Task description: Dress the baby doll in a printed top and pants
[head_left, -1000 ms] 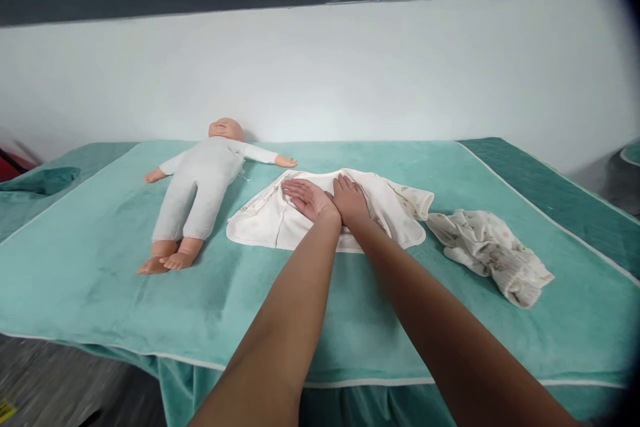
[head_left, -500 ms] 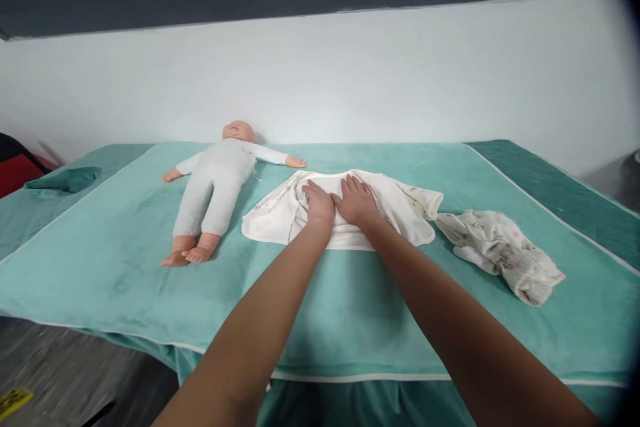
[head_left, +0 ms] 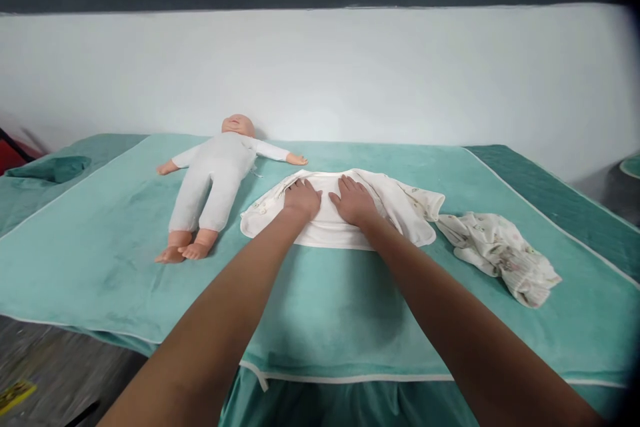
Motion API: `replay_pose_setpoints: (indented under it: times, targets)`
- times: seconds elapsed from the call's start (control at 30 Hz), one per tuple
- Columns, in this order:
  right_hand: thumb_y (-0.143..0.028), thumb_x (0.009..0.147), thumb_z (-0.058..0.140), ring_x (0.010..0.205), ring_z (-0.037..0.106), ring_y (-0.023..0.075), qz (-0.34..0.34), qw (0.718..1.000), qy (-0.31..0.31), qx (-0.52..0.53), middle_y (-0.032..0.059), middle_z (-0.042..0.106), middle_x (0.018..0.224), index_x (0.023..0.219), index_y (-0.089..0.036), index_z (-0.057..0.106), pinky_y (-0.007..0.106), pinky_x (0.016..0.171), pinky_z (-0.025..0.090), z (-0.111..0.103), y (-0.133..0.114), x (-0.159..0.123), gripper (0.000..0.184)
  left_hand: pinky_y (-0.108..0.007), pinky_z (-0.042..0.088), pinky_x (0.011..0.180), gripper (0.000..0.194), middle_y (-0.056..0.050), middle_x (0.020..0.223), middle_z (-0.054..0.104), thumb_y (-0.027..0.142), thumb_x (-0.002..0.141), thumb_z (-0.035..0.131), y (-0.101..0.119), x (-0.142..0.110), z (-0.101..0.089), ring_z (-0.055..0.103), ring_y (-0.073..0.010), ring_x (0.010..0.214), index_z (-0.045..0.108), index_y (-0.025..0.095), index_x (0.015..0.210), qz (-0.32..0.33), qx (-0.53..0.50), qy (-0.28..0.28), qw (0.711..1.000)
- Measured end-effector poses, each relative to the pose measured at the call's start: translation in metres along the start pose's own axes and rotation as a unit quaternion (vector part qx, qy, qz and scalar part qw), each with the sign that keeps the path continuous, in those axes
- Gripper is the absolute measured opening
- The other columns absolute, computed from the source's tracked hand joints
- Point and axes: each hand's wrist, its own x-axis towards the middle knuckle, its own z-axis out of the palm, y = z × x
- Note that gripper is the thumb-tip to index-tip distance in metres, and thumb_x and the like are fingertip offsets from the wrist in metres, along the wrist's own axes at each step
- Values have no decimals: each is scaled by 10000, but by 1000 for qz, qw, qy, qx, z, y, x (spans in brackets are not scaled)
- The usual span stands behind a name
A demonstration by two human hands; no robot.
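A white baby top (head_left: 327, 230) with a small print on its outer side lies spread on the bed, inner side up in the middle. My left hand (head_left: 303, 199) rests flat on its left half, fingers stretched out. Beside it, my right hand (head_left: 354, 201) lies flat on the middle of the cloth, fingers pointing away from me and the thumb spread toward the left hand. Neither hand grips the fabric. The printed sleeve (head_left: 425, 201) sticks out to the right.
A baby doll (head_left: 215, 177) in a white body lies on its back at the left, arms spread. Crumpled printed baby clothing (head_left: 503, 257) lies to the right, by the sleeve. The green bed cover (head_left: 100, 253) reaches a white wall (head_left: 320, 73) behind.
My left hand has slid left across the top, away from my right hand, and the cloth between them looks flatter. My right hand stays in nearly the same place.
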Motion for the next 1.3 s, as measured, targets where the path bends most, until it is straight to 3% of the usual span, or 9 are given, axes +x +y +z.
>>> replay_pose_setpoints:
  times: [0.2,0.4,0.5,0.57,0.63,0.8,1.03,1.17,1.3]
  targets:
    - [-499,1003,274,1517,211,260,43,999,-12,-2,165,242,1631,1542,-16,299,420,1221,166,0,-3,14,724,-471,343,1125,680,-252,1461,482,503,1004,242,-13,11,6,441,-355,1364,394,23,1462,-4,-12,0,1000]
    - [-490,1007,271,1515,217,265,41,999,-1,-17,174,241,1630,1540,-13,300,429,1217,172,0,-3,15,716,-470,383,1087,515,-201,1378,561,393,1011,271,-13,0,17,491,-325,1299,523,106,1356,20,-24,113,993]
    - [-482,1012,264,1515,217,277,36,999,2,-18,178,239,1629,1536,-14,311,443,1216,177,-1,-4,13,705,-453,309,1162,453,-168,1466,512,292,1007,285,-13,-4,19,417,-277,1391,563,117,1319,122,-12,136,983]
    - [-464,1019,249,1514,220,276,16,1000,1,-15,163,241,1630,1537,-37,325,455,1215,179,-1,-4,12,676,-413,243,1209,462,-132,1523,471,241,1004,280,-13,-3,20,366,-225,1443,530,113,1372,199,-6,123,972]
    - [-426,1027,238,1512,231,256,-22,1000,-1,-9,136,256,1630,1534,-67,346,453,1216,183,-1,-3,11,631,-389,224,1222,491,-118,1542,453,222,1003,266,-13,0,21,361,-202,1454,480,99,1427,230,-4,100,968]
    - [-367,1025,265,1503,259,234,-78,997,-7,8,105,305,1619,1528,-91,365,442,1215,199,-1,0,9,582,-419,229,1222,528,-112,1591,376,270,988,311,-14,9,20,327,-229,1477,416,116,1483,222,14,71,972]
    - [-392,1025,265,1512,235,248,-76,997,-22,12,120,269,1630,1538,-82,340,459,1218,184,-4,-1,9,604,-387,228,1219,559,-163,1576,386,314,1007,263,-6,15,12,331,-238,1470,394,48,1481,130,-4,41,991]
    - [-401,1025,258,1520,209,260,-73,997,-27,4,118,239,1640,1543,-85,330,468,1219,180,-4,-3,2,611,-402,243,1212,566,-173,1579,374,291,1008,232,-1,21,10,327,-252,1470,378,28,1487,109,-8,24,994]
    - [-415,1023,292,1520,214,262,-101,995,-26,5,158,251,1631,1531,-62,342,455,1217,185,-6,-9,-19,621,-412,309,1174,544,-207,1530,436,264,959,367,3,33,2,400,-280,1426,450,22,1439,101,-5,-19,995]
